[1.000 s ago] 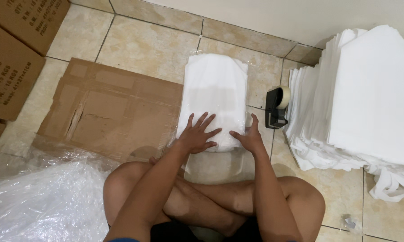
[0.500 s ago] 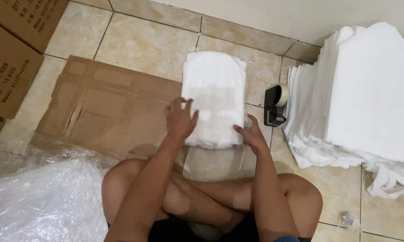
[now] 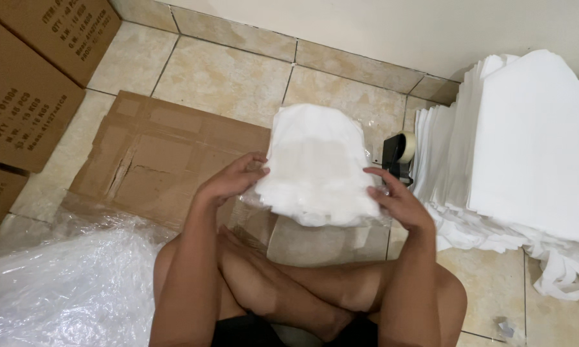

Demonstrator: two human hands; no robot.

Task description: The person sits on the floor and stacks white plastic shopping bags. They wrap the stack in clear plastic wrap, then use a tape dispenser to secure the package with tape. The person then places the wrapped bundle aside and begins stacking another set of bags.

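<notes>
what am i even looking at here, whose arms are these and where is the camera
The camera sits on a person's head and looks down, so the arms are their own. They sit cross-legged on a tiled floor. The left hand and right hand each grip one side of a folded white bundle in clear plastic, raised off the floor. Beside them lie a flattened cardboard sheet, crumpled clear plastic, a tape dispenser, a stack of white fabric pieces and brown cartons.
</notes>
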